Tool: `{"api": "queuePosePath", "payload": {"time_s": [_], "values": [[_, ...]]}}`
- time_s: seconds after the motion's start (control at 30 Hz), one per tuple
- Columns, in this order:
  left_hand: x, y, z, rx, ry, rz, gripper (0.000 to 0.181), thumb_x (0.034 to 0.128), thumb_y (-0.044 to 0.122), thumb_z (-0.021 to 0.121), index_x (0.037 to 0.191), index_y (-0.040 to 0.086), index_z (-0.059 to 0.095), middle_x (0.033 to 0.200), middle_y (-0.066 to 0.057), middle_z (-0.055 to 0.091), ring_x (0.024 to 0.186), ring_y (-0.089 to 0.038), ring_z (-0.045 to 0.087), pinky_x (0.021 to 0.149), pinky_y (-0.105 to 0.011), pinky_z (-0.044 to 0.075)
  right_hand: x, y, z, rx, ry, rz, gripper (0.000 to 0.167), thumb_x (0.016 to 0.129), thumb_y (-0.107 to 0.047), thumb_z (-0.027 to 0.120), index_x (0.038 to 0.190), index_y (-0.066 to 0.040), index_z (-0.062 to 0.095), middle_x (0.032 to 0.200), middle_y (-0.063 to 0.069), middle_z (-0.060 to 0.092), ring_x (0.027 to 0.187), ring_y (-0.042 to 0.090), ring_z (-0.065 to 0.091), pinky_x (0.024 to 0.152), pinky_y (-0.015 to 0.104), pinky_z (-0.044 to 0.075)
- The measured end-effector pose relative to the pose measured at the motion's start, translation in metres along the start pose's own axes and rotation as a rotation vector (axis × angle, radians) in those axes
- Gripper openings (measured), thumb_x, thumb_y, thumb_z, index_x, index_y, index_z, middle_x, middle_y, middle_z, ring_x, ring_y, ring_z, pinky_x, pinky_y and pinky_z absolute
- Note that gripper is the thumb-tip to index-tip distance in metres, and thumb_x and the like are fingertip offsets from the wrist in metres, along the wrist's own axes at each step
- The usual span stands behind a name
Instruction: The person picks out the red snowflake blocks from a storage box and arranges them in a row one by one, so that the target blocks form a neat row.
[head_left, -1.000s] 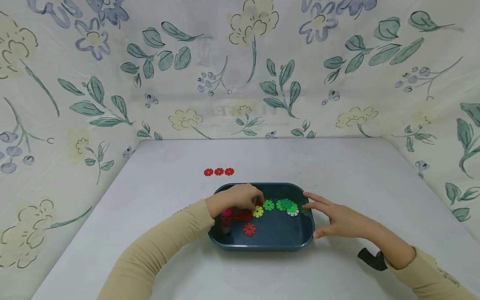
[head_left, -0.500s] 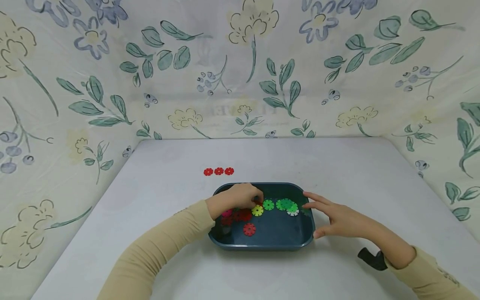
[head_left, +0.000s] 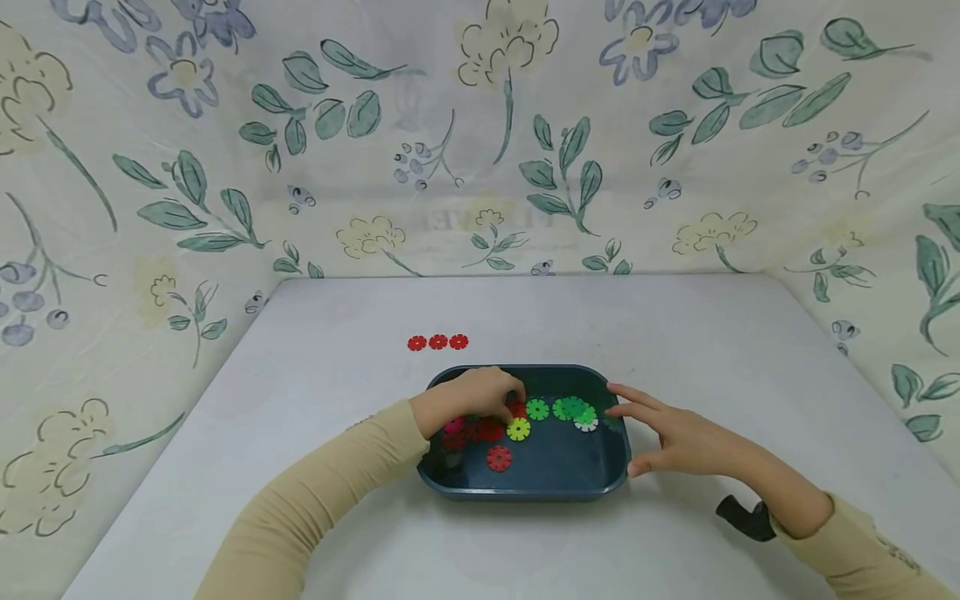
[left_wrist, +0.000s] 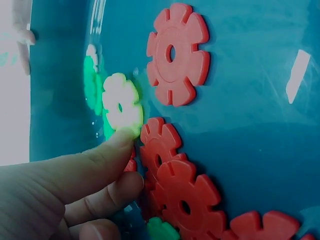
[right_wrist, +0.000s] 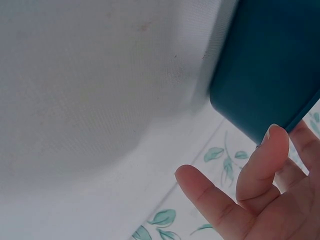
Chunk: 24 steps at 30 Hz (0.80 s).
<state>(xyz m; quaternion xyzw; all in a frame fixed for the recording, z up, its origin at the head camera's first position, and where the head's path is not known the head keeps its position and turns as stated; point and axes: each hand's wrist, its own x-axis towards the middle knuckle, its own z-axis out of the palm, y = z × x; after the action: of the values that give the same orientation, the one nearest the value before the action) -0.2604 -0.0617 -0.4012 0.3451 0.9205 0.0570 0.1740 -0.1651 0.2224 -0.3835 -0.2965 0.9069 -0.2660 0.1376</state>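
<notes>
Inside a dark blue tray point(head_left: 555, 475), my left hand point(head_left: 483, 393) reaches among flower-shaped plastic discs. Its thumb tip touches a yellow disc point(left_wrist: 121, 102) lying in the tray. The other fingers are bent beside red discs point(left_wrist: 185, 200), a gap apart from the thumb, and no disc is plainly pinched. A separate red disc point(head_left: 498, 458) lies nearer the tray's front. My right hand point(head_left: 686, 442) is at the tray's right end, fingers spread, with fingertips at the rim. The right wrist view shows those fingers by the tray's outer wall point(right_wrist: 265, 70).
Three red discs point(head_left: 438, 342) lie in a row on the white table point(head_left: 337, 333) beyond the tray. Green discs point(head_left: 537, 409) and a white one point(head_left: 587, 425) sit in its right half. A black object point(head_left: 742, 518) is by the right wrist. Flowered cloth point(head_left: 495, 150) stands behind.
The yellow disc has shifted slightly toward the tray's front, and more of a red disc behind it shows. My left fingers moved a little; the right hand has stayed at the rim.
</notes>
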Motion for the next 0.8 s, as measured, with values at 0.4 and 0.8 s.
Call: {"api": "queuePosePath", "payload": {"time_s": [0.4, 0.8], "values": [[-0.0004, 0.0029, 0.0009, -0.003, -0.053, 0.031, 0.043, 0.0744, 0.034, 0.074, 0.111, 0.017, 0.059, 0.085, 0.004, 0.059, 0.076, -0.011, 0.050, 0.068, -0.024, 0.045, 0.0000, -0.0006, 0.0008, -0.011, 0.005, 0.011, 0.075, 0.073, -0.053, 0.065, 0.130, -0.008, 0.045, 0.149, 0.015, 0.019, 0.082, 0.017, 0.051, 0.056, 0.020, 0.039], [0.0000, 0.0017, 0.0018, 0.026, -0.044, 0.025, 0.037, 0.0764, 0.031, 0.073, 0.108, 0.017, 0.060, 0.087, 0.003, 0.061, 0.074, -0.011, 0.051, 0.068, -0.025, 0.046, -0.0005, -0.0015, 0.0001, -0.010, 0.005, 0.012, 0.075, 0.073, -0.053, 0.065, 0.130, -0.009, 0.045, 0.149, 0.014, 0.019, 0.084, 0.018, 0.051, 0.055, 0.020, 0.039]]}}
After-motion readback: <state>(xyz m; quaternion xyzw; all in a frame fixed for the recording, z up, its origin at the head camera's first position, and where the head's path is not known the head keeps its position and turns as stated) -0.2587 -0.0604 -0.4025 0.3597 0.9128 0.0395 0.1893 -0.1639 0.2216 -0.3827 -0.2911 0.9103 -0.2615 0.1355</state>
